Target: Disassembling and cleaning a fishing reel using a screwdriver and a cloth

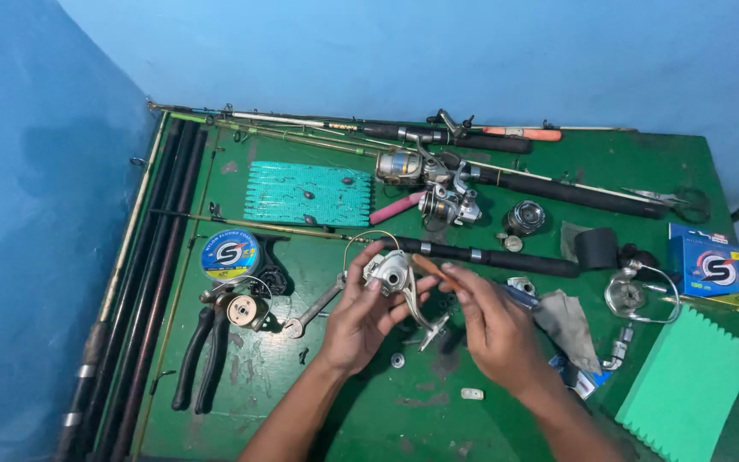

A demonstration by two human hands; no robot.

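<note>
above green table: left grip clamped on silver reel; right grip pinching brown-handled tool against it.

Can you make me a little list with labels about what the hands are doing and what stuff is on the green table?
Left hand: holds a silver fishing reel above the table
Right hand: pinches a thin brown-handled tool against the reel
Table: green, scratched
Left of the hands: black-handled pliers, wrench, round line spool
Far side: fishing rods with reels
Right side: blue box, green foam pad, grey cloth
</note>
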